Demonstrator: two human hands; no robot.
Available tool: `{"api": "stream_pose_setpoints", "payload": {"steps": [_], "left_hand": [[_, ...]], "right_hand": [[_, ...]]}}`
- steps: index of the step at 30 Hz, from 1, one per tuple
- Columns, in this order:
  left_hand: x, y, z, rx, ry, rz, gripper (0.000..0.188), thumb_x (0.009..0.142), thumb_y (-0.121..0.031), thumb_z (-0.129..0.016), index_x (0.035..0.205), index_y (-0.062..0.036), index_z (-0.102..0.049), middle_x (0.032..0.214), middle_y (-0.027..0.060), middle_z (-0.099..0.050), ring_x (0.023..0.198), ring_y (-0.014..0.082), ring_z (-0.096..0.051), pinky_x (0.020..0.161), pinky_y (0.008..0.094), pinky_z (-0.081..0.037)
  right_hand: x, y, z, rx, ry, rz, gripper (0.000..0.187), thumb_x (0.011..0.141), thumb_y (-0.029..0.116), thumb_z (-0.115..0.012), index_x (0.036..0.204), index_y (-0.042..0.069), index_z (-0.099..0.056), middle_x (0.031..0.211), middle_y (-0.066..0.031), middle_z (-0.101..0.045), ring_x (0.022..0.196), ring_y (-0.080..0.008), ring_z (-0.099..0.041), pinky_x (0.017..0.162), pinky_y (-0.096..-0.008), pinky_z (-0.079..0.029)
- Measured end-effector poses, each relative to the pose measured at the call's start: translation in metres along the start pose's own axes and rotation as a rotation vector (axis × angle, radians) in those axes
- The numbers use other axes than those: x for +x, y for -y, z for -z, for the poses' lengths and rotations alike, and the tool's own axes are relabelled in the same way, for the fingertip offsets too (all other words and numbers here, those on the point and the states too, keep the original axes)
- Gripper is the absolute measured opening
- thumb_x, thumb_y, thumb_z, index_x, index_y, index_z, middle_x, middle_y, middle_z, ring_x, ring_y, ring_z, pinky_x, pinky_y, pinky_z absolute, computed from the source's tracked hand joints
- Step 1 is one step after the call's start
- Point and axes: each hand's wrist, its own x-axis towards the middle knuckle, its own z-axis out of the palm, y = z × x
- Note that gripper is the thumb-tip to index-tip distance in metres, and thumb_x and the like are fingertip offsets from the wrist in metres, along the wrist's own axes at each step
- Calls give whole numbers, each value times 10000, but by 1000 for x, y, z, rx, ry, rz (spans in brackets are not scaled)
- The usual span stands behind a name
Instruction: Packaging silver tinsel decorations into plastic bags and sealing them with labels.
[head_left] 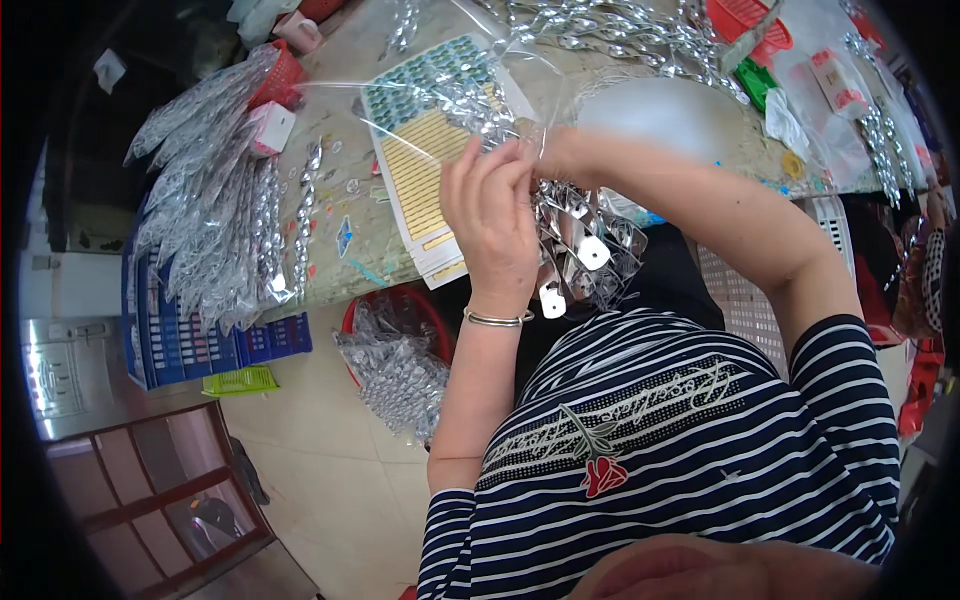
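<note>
Left-hand grip (490,215): fingers bent, drawn together and closed on the near end of a clear plastic bag (546,85). Right-hand grip (548,155): close beside the left fingers, blurred and partly hidden; its degree of closure and its hold cannot be determined.

Bag position: above the counter (335,150), spread beyond the hands, with shiny silver pieces visible through the film. Patterned sheets (412,165), with blue-green and gold rows, lie beneath it.

Bundle of silver strips (592,245): located below the hands, between the counter and the striped shirt (680,440). Flat ends with small holes face the body.

Left side: bagged silver strips (205,190) overhang the counter edge, near a red basket (280,75) and a pink-and-white box (270,130). Blue crate (180,345): below these bags. Red tub (440,325): below the counter edge, filled with further bagged strips (390,365).

Far right: a second red basket (750,32) rests on the counter.
</note>
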Motion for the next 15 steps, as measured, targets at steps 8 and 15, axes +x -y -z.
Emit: {"api": "stream_pose_setpoints", "payload": {"steps": [8,15], "left_hand": [[-34,32,7,-324,-115,405,643,855,-122,-670,1381,-59,-305,1457,184,-294,1271,348,-415,1061,461,-317],[-50,24,9,-1063,-60,808,852,902,-23,-594,1493,-59,17,1434,176,-348,1150,215,-524,904,327,-491]], "right_hand": [[-4,31,-17,-110,46,81,598,707,324,-718,1160,-15,-526,1006,-124,-596,874,-234,-572,680,-344,-482],[7,30,-28,-109,-40,-98,401,723,337,-720,1026,79,-674,966,-117,-646,849,-260,-592,738,-358,-494]]}}
